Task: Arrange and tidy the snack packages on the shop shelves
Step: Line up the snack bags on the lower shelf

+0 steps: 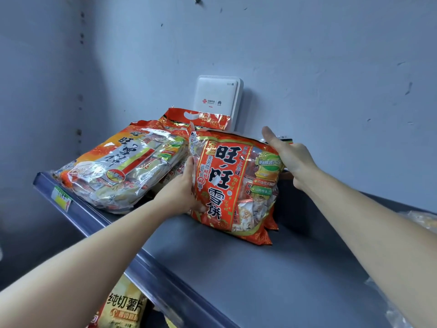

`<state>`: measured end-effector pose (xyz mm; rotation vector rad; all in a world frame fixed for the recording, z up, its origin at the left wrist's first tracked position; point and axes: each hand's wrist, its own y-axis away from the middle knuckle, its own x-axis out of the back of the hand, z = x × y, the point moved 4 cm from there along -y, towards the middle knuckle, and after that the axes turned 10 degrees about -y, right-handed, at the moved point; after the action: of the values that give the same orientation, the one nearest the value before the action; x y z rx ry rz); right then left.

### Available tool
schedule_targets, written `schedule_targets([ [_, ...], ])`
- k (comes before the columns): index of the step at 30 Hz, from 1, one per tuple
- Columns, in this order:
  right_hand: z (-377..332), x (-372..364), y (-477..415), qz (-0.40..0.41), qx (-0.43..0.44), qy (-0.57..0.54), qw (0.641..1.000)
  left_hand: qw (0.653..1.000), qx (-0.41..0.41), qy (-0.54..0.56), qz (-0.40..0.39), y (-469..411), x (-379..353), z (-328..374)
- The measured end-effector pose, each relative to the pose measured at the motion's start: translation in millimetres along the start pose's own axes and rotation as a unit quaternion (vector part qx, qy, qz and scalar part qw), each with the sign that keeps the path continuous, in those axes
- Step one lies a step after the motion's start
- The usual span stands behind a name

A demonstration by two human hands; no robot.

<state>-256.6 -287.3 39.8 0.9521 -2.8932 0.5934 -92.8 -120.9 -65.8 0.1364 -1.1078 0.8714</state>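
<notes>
On the upper shelf [236, 268], a red rice-cracker bag [236, 185] stood upright on its bottom seam with its printed face to the aisle. It was near the middle of the board, just right of a slumped stack of rice-cracker bags [113, 166] lying flat at the left end. The left hand [184, 188] held the bag's left edge, fingers curled behind it and thumb pressed on the front near the lower corner. The right hand [293, 159] rested at the top right corner. One straight digit lay along the top edge and the rest were hidden behind the pack, so its grip could not be determined. A white router [217, 98] was fixed to the wall behind, with a further red pack [198, 119] leaning in front of it.

Assessment: the step in hand appeared to be setting the bag square and upright. Recommended practice:
- Support both edges until the base sits flat.
- Press lightly, the contents being brittle.
- Align the face with the shelf's front rail.
- Back the bag against a neighbour, since a soft pack may tip once released.

The flat stack was not yet straightened.
</notes>
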Motion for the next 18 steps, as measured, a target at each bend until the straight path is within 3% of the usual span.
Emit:
schedule_targets([
  [6,-0.1,-7.0,-4.9,0.046,-0.039,0.004,0.998,0.992,0.023,0.111,-0.064,-10.4,10.8,-1.2],
  [10,-1.5,-11.6,-11.5,0.087,-0.060,0.057,0.993,0.998,0.018,0.040,-0.045,-16.5,28.7,0.3],
  [12,-15.3,-16.5,-7.9,0.177,-0.010,0.233,0.956,0.999,-0.018,-0.028,-0.023,-19.4,47.2,0.1],
  [14,-43.1,-39.5,1.3,0.232,0.102,0.348,0.903,0.995,-0.061,-0.071,0.021,-26.4,74.5,-5.7],
  [18,-81.3,-114.3,5.1,0.162,0.215,0.400,0.876,0.987,-0.066,-0.104,0.098,-52.1,129.8,-48.4],
])
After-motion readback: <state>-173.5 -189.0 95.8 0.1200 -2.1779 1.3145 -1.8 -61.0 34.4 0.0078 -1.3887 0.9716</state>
